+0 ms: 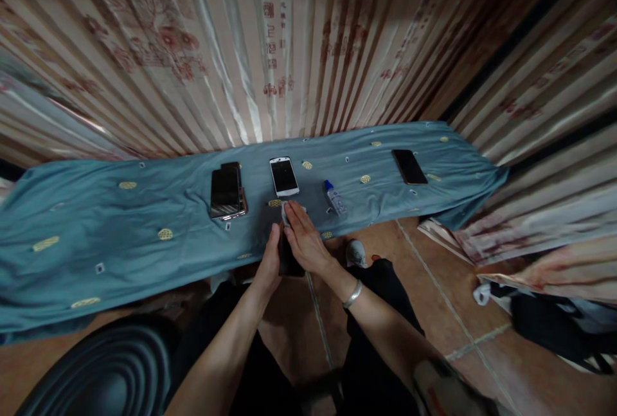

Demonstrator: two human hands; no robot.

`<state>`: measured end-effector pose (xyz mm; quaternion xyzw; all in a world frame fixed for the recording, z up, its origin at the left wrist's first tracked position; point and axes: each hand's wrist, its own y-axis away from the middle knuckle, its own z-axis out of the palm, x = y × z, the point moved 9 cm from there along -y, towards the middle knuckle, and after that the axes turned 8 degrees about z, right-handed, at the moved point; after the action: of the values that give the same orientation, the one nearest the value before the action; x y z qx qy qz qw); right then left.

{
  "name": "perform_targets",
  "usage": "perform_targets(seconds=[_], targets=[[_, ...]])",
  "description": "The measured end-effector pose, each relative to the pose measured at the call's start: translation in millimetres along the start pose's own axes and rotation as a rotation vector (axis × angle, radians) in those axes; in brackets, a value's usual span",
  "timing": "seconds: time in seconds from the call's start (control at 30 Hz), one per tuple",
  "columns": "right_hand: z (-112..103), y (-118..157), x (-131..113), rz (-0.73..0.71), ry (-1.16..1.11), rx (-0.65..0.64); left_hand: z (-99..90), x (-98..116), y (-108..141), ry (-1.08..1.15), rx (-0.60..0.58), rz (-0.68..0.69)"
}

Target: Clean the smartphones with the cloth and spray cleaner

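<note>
A dark phone (290, 260) is held upright in front of the table's near edge. My left hand (268, 263) grips its left side, the thumb along the edge. Across its upper part lies my right hand (306, 240), fingers together, pressing a small white cloth (285, 211) against it. Just beyond, a white-framed phone (284, 176) lies on the blue cloth. A clear bottle with a blue cap (336, 198) rests to the right of that phone. Several dark phones (225, 192) are stacked to the left.
The blue patterned cloth (125, 236) covers a long, narrow table. Another black phone (409, 167) lies toward its right end. Pleated curtains (299, 36) hang behind. A black round stool (103, 377) stands at lower left, and a dark bag (554, 332) sits on the floor at right.
</note>
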<state>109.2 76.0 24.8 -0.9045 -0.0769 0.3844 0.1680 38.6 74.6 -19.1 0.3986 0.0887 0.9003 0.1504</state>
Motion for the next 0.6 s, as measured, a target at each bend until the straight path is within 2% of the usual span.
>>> perform_targets(seconds=[0.23, 0.43, 0.53, 0.6], targets=[[13, 20, -26, -0.092, -0.031, -0.071, -23.8, 11, -3, -0.023, 0.137, 0.034], [22, 31, -37, -0.085, -0.023, -0.155, -27.9, 15, 1, -0.055, 0.212, -0.049], [22, 30, -34, -0.081, -0.011, -0.149, -29.4, 13, 1, -0.049, 0.21, -0.05], [20, 27, -30, -0.082, -0.003, -0.126, -27.3, 10, 0, -0.023, 0.167, -0.039]])
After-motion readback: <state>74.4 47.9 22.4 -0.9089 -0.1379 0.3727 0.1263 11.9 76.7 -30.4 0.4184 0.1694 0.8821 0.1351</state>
